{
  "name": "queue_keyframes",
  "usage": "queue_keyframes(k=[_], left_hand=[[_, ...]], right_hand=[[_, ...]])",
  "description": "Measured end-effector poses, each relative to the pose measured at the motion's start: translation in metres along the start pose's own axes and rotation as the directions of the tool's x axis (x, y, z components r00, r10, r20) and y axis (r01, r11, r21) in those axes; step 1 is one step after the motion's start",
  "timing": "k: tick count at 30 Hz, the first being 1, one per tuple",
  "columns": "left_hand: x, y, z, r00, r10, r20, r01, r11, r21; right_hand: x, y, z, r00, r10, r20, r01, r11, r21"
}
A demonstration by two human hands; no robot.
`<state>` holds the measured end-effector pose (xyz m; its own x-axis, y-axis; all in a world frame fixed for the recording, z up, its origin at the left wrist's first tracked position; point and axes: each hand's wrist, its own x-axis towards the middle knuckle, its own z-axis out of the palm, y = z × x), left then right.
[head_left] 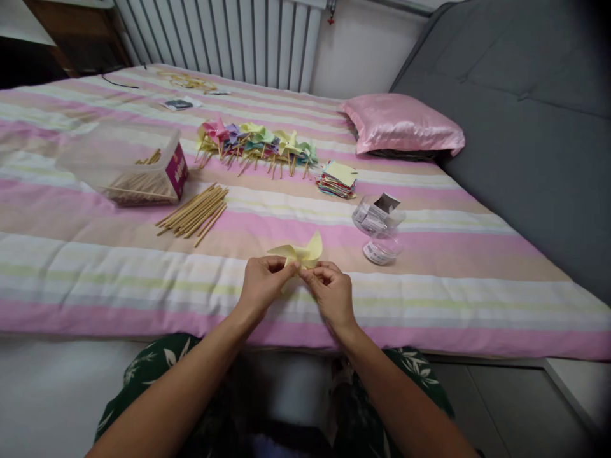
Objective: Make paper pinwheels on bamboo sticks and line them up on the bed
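Observation:
Near the front edge of the bed, a pale yellow paper pinwheel [310, 251] is pinched between my two hands, its curved blades pointing up and to the left. My left hand [267, 280] grips it from the left with thumb and fingers together. From the right, my right hand [331, 289] meets it at the centre with closed fingertips. Whether a pin or other small part sits between the fingertips is hidden. Left of the hands lies a loose pile of thin wooden sticks [195, 213]. To the right is a small round clear container with a label [380, 251].
A clear plastic box [128, 165] of sticks stands at left. Behind lie a row of colourful finished pinwheels [255, 140] and a stack of cut paper [337, 178]. An open clear tub [377, 216] holds small packets. A pink pillow [405, 124] rests by the grey headboard [520, 140].

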<state>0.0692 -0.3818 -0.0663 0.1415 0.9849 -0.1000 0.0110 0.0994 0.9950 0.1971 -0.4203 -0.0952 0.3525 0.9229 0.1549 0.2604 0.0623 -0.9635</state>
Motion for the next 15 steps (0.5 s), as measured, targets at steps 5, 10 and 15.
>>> queue_keyframes(k=[5,10,15], left_hand=[[0.002,-0.003,-0.001,0.999,-0.021,-0.046,0.019,0.999,-0.041],[0.007,-0.002,-0.008,0.993,-0.034,-0.113,0.028,0.998,-0.056],[0.012,-0.002,-0.013,0.992,-0.041,-0.116,0.036,0.998,-0.047]], right_hand=[[-0.004,-0.007,0.001,0.997,-0.08,0.02,0.081,0.996,-0.036],[0.001,-0.015,-0.011,0.975,-0.21,-0.069,0.196,0.967,-0.165],[0.031,-0.01,-0.056,0.824,-0.485,-0.292,0.24,0.766,-0.596]])
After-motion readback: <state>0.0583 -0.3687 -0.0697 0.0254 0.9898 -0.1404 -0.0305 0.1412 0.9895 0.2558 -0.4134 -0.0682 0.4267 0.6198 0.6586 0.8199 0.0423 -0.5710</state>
